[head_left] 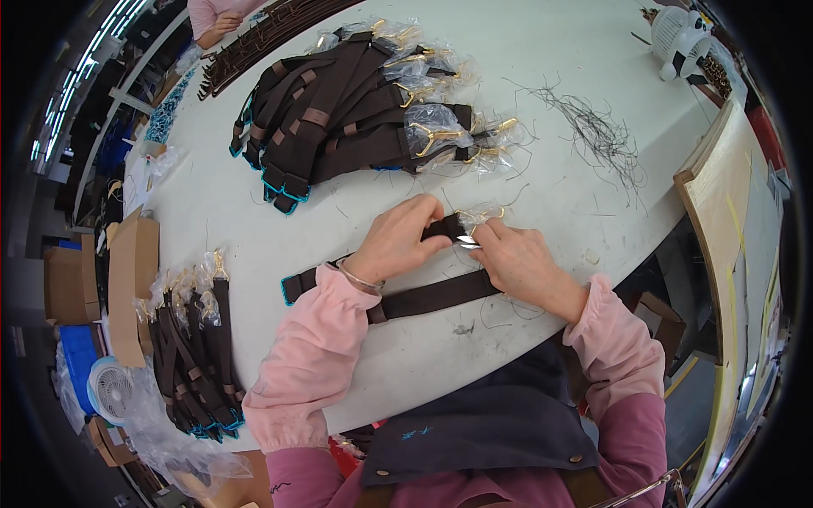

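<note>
A dark brown webbing strap (436,295) lies folded in a long loop on the table in front of me, with turquoise edging at its left end. My left hand (396,244) pinches the strap's upper length close to its right end. There, a gold-coloured metal hook is wrapped in clear plastic (481,213). My right hand (527,264) is closed around small thread snips (467,242), whose silver blades point left and lie against the strap end. The palm hides the rest of the snips.
Beyond my hands lies a big pile of similar straps (330,118). A smaller bunch (193,364) rests at the left edge. Cut threads (593,127) form a tangle at the right, near a white fan (680,41). Another person's hand (222,25) is at the far left.
</note>
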### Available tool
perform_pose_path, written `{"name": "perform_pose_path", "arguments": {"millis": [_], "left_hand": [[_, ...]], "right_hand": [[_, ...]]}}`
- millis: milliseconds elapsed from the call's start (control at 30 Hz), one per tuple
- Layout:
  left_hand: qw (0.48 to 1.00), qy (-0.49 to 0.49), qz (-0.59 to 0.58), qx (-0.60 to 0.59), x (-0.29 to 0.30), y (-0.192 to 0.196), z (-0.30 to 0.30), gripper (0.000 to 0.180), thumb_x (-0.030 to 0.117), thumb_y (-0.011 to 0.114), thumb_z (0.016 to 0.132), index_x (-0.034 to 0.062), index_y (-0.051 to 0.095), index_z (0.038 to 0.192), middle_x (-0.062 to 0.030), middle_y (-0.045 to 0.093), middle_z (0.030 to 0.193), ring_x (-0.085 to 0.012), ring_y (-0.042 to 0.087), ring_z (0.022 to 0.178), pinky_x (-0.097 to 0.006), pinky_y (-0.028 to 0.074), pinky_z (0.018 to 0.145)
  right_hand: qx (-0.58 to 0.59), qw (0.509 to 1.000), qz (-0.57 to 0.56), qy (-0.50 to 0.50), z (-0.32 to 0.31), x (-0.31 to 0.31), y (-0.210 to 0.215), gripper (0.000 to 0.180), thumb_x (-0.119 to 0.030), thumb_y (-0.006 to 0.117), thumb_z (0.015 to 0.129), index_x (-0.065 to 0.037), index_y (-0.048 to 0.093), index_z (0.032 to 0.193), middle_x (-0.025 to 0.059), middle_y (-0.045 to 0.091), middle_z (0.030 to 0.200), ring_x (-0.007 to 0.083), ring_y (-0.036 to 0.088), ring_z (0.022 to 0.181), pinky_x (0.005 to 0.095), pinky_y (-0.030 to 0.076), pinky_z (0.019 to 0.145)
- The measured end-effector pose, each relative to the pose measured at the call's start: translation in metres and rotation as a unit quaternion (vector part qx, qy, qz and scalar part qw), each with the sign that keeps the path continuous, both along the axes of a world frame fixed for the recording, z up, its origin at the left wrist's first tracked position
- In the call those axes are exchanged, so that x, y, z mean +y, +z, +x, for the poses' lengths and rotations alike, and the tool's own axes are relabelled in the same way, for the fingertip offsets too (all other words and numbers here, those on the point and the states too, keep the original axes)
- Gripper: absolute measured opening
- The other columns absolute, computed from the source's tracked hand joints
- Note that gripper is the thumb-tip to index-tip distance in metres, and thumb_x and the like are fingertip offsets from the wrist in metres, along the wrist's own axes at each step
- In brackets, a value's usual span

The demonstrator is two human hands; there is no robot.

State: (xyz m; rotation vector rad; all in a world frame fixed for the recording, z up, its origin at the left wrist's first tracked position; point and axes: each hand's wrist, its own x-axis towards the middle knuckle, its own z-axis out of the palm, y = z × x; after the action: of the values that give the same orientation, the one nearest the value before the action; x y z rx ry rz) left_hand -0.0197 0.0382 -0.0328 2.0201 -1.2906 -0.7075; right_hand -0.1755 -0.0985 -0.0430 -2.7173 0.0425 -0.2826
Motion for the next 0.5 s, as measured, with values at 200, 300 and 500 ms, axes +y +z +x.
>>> {"name": "perform_pose_path", "arguments": {"millis": [200, 300, 500], "left_hand": [[0.978, -0.102, -0.056, -0.171, 0.008, -0.017, -0.003, 0.017, 0.012, 0.064, 0.075, 0.0046, 0.051, 0.084, -0.0095, 0.055, 0.079, -0.0282, 0.055, 0.077, -0.038, 0.043, 0.065], [0.979, -0.11, -0.059, -0.163, 0.006, -0.019, -0.002, 0.01, 0.008, 0.058, 0.075, 0.0042, 0.05, 0.08, -0.0102, 0.056, 0.078, -0.0292, 0.055, 0.077, -0.039, 0.043, 0.067], [0.977, -0.126, -0.041, -0.169, -0.002, -0.019, -0.002, 0.007, 0.008, 0.052, 0.077, 0.0027, 0.048, 0.08, -0.0118, 0.057, 0.077, -0.0307, 0.055, 0.075, -0.041, 0.042, 0.066]], "right_hand": [[-0.007, 1.0, -0.006, 0.02, 0.006, 0.004, 0.0, 0.02, -0.015, 0.062, 0.079, -0.002, 0.047, 0.081, 0.011, 0.052, 0.075, 0.0297, 0.058, 0.059, 0.0386, 0.045, 0.049], [-0.01, 1.0, -0.015, 0.023, 0.007, 0.004, 0.0, 0.019, -0.015, 0.061, 0.079, -0.002, 0.047, 0.079, 0.0106, 0.052, 0.074, 0.0288, 0.058, 0.058, 0.0377, 0.045, 0.048], [-0.033, 0.998, -0.043, 0.032, 0.006, 0.005, -0.005, 0.016, -0.013, 0.06, 0.08, -0.002, 0.048, 0.077, 0.01, 0.051, 0.075, 0.0268, 0.059, 0.06, 0.0362, 0.045, 0.048]]}}
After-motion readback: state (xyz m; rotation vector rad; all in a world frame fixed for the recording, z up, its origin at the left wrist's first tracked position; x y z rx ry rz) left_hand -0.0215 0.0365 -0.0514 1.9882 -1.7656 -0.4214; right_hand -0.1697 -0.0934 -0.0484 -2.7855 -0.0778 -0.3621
